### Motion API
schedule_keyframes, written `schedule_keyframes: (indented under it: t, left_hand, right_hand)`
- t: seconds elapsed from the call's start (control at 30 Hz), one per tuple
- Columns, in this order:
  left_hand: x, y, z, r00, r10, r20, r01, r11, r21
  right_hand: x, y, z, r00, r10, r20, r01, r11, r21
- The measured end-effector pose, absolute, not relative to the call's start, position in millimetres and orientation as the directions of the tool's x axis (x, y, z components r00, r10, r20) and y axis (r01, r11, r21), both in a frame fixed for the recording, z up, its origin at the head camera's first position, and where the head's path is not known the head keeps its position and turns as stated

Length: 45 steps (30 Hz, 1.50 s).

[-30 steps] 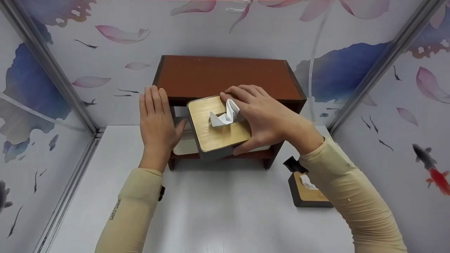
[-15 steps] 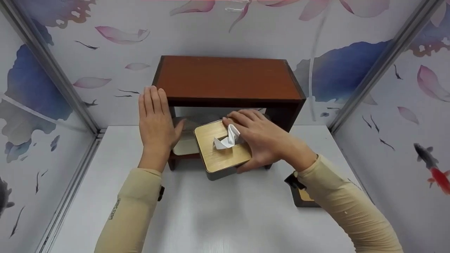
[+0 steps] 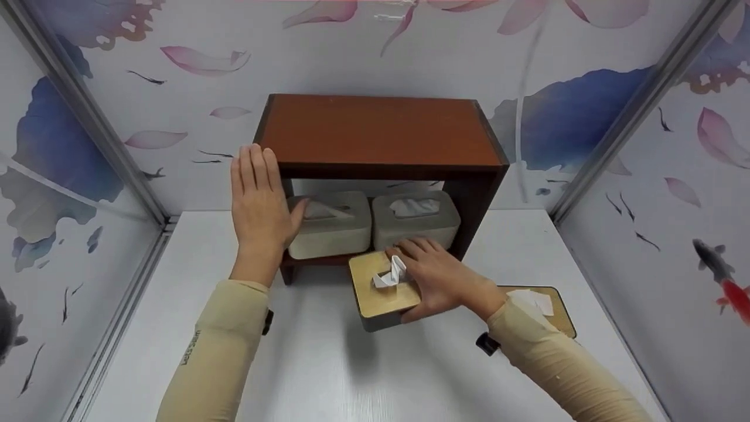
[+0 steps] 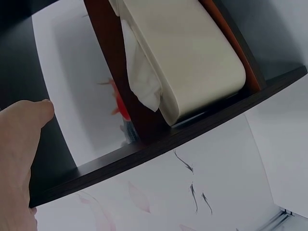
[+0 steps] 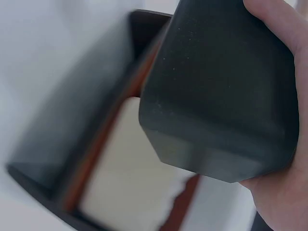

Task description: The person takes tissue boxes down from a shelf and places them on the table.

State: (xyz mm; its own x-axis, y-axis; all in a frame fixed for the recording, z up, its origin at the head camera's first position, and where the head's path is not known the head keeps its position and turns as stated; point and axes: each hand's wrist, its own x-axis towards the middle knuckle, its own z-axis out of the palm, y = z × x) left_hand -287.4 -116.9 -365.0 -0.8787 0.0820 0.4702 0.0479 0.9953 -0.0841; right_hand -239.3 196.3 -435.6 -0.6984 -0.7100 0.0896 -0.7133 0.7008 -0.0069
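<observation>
My right hand [image 3: 442,281] grips a tissue box [image 3: 369,299] with a light wooden lid and dark grey sides, held in front of the shelf. A white tissue sticks up from its slot. The right wrist view shows the box's dark side [image 5: 216,91] close up, with fingers round its edge. Straight-fingered, my left hand [image 3: 255,205] rests against the left end of a reddish-brown wooden shelf [image 3: 381,129]. Under the top board, two cream tissue boxes stand side by side, a left one [image 3: 331,237] and a right one [image 3: 416,214].
A second wooden-lidded tissue box [image 3: 561,313] sits on the white table [image 3: 293,375] at the right, partly hidden by my right sleeve. Printed panels [image 3: 375,58] enclose the table at the back and both sides.
My right hand has moved the wooden-lidded tissue box toward me, down and slightly right from the shelf front, uncovering both cream boxes. My left hand has stayed in place.
</observation>
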Motion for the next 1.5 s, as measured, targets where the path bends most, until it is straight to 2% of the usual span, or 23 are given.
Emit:
schedule_keyframes:
  t: [0.27,0.53,0.97,1.5]
  left_hand:
    - [-287,-118,-366,-0.890,0.079,0.449,0.044,0.995,-0.088]
    - [-288,-119,-368,-0.895,0.079,0.438,0.050,0.996,-0.075]
    - [-287,-119,-366,-0.884,0.080,0.461,0.053,0.996,-0.071]
    - [-288,-117,-367,-0.873,0.082,0.481,0.069,0.997,-0.046]
  right_hand:
    - [-232,210,-496,-0.714,-0.698,0.062,-0.698,0.716,0.016]
    - [-232,235,-534,-0.754,-0.655,0.059,-0.657,0.754,-0.021]
    - [-237,276,-568,-0.814,-0.576,0.073,-0.580,0.809,-0.098]
    - [-232,301,-590,-0.812,-0.561,0.160,-0.581,0.804,-0.130]
